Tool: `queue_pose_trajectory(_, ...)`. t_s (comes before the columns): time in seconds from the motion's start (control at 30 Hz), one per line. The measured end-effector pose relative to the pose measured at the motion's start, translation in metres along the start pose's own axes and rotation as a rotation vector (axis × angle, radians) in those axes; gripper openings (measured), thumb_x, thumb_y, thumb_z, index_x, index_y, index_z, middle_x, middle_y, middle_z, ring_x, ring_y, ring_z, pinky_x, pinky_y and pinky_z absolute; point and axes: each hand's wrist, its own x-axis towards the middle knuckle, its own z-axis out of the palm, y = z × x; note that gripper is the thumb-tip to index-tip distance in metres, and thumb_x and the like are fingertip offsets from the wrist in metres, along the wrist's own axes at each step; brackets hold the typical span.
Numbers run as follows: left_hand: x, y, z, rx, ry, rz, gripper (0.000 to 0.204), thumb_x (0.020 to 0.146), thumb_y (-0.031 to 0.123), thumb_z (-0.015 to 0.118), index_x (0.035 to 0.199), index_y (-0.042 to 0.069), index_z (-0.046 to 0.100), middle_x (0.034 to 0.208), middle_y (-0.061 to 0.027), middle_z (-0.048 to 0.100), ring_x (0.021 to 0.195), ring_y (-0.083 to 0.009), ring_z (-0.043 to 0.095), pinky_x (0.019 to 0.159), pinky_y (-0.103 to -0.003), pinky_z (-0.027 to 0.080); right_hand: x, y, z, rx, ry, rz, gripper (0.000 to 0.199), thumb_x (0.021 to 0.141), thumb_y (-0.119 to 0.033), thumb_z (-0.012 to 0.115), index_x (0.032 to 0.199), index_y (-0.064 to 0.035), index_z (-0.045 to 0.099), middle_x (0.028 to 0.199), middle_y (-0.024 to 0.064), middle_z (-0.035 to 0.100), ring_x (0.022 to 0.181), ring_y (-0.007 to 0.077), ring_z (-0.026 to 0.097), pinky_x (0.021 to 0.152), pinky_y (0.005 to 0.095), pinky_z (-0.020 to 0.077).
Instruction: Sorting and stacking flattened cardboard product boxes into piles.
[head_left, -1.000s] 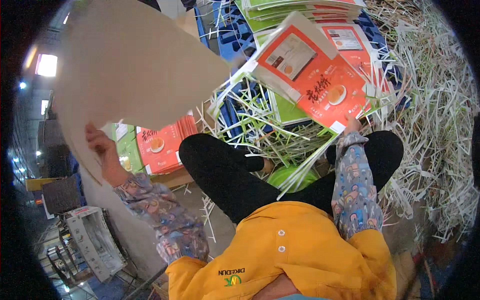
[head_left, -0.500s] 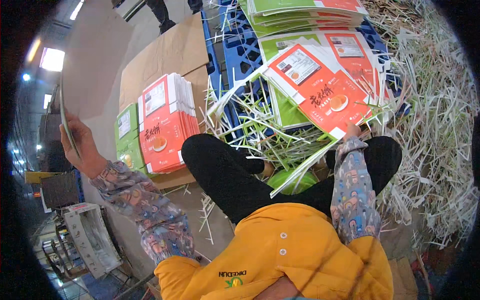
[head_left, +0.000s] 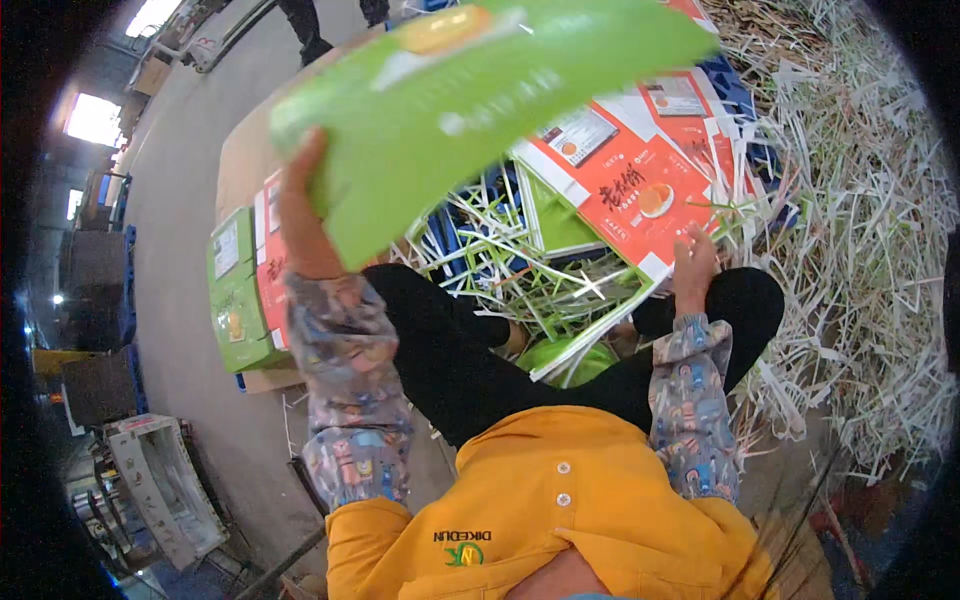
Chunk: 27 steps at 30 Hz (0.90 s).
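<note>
Raised at the upper left, my left hand (head_left: 308,215) grips the near edge of a green printed cardboard sheet (head_left: 420,150). The sheet is tilted and slightly blurred, and hides part of the stacks behind it. My right hand (head_left: 697,265) is beside the near corner of a red printed sheet (head_left: 640,195), its fingers loosely spread and holding nothing. That red sheet lies askew on a pile of green and red sheets. Between my legs a round green object (head_left: 570,362) shows partly.
Shredded white and green paper strips (head_left: 850,250) heap up on the right and spill over a blue plastic pallet (head_left: 480,205). At left lie a green stack (head_left: 240,300) and a partly covered red stack (head_left: 271,265) on cardboard. A person's legs (head_left: 305,30) stand far off.
My left hand has swung the green sheet from the far left, where it was edge-on, rightward over the stacks. My right hand has come off the red sheet's corner.
</note>
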Motion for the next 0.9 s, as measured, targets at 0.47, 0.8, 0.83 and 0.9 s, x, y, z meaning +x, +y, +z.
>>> queue_pose_trajectory(0.47, -0.033, -0.242, -0.122, 0.11, -0.018, -1.005, 0.032, 0.073, 0.006, 0.056, 0.103, -0.001, 0.049, 0.092, -0.0114, 0.057, 0.074, -0.021, 0.057, 0.065, -0.033, 0.048, 0.003, -0.013, 0.001, 1.211, -0.893, 0.667, 0.033, 0.079, -0.021, 0.051, 0.103, 0.0014, 0.046, 0.09, 0.0071, 0.054, 0.08, 0.0137, 0.053, 0.066, 0.0258, 0.044)
queue_pose_trajectory(0.8, -0.055, -0.313, -0.154, 0.2, 0.237, -0.903, 0.026, 0.076, 0.02, 0.053, 0.094, 0.002, 0.05, 0.084, -0.01, 0.054, 0.071, -0.022, 0.054, 0.062, -0.039, 0.045, 0.007, -0.069, -0.015, 0.718, -0.776, 0.216, 0.037, 0.074, -0.01, 0.049, 0.109, 0.0012, 0.039, 0.097, 0.0109, 0.051, 0.091, 0.0178, 0.048, 0.079, 0.0292, 0.0368)
queue_pose_trajectory(0.83, -0.056, -0.322, -0.156, 0.161, 0.314, -0.906, 0.026, 0.076, 0.02, 0.053, 0.094, 0.002, 0.05, 0.083, -0.0102, 0.054, 0.072, -0.0224, 0.053, 0.063, -0.04, 0.044, 0.014, -0.081, -0.027, 0.831, -0.73, 0.099, 0.039, 0.074, -0.009, 0.049, 0.11, 0.0014, 0.039, 0.097, 0.0112, 0.051, 0.091, 0.018, 0.049, 0.079, 0.0291, 0.037)
queue_pose_trajectory(0.9, -0.064, -0.306, -0.11, 0.058, 0.222, -0.915, 0.023, 0.075, 0.023, 0.052, 0.087, 0.004, 0.047, 0.075, -0.0084, 0.049, 0.068, -0.0209, 0.049, 0.058, -0.039, 0.042, 0.034, -0.092, -0.043, 0.739, -0.734, -0.073, 0.04, 0.073, -0.009, 0.049, 0.111, 0.0017, 0.038, 0.099, 0.0131, 0.051, 0.093, 0.0207, 0.049, 0.079, 0.0298, 0.0369)
